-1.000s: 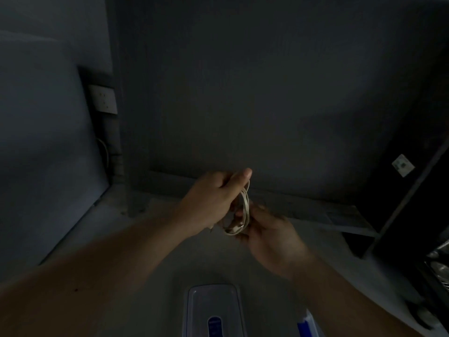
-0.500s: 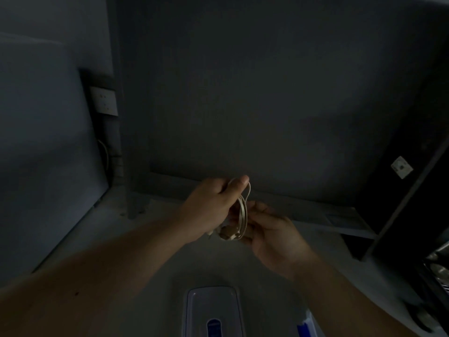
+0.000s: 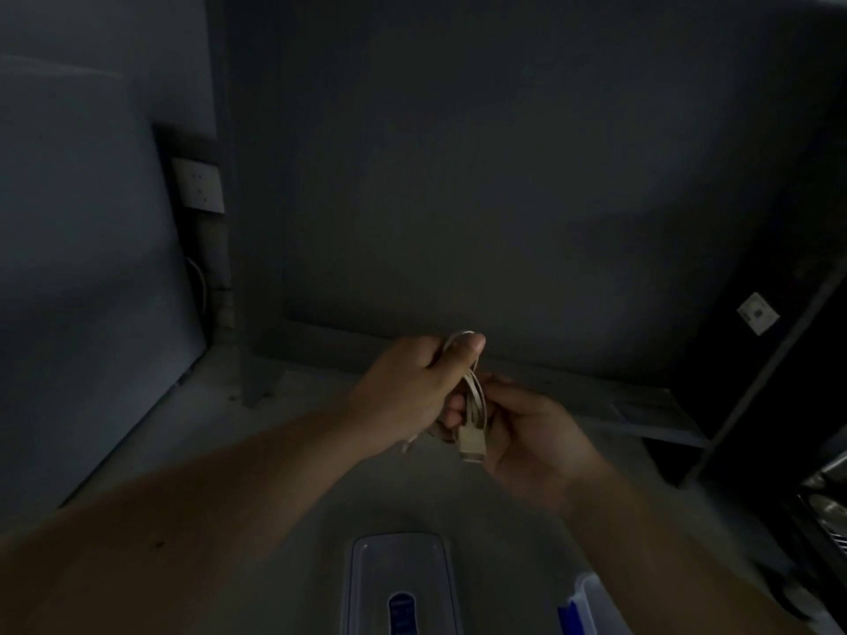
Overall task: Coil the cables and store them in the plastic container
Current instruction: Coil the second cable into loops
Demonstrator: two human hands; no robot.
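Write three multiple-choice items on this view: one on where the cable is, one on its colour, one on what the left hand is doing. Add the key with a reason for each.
1. Where is the coiled cable?
A. Lying flat on the floor.
B. Held up between the left hand and the right hand.
C. Hanging from a hook.

2. What colour is the cable?
A. Red.
B. Black.
C. Pale, off-white.

3. What is the left hand doing?
A. Lying flat and open.
B. Gripping the coil, thumb on top.
C. Pointing upward.

Key:
1 B: both hands hold it in the air.
2 C: its loops show pale in the dim light.
3 B: the fingers curl round the loops with the thumb over them.
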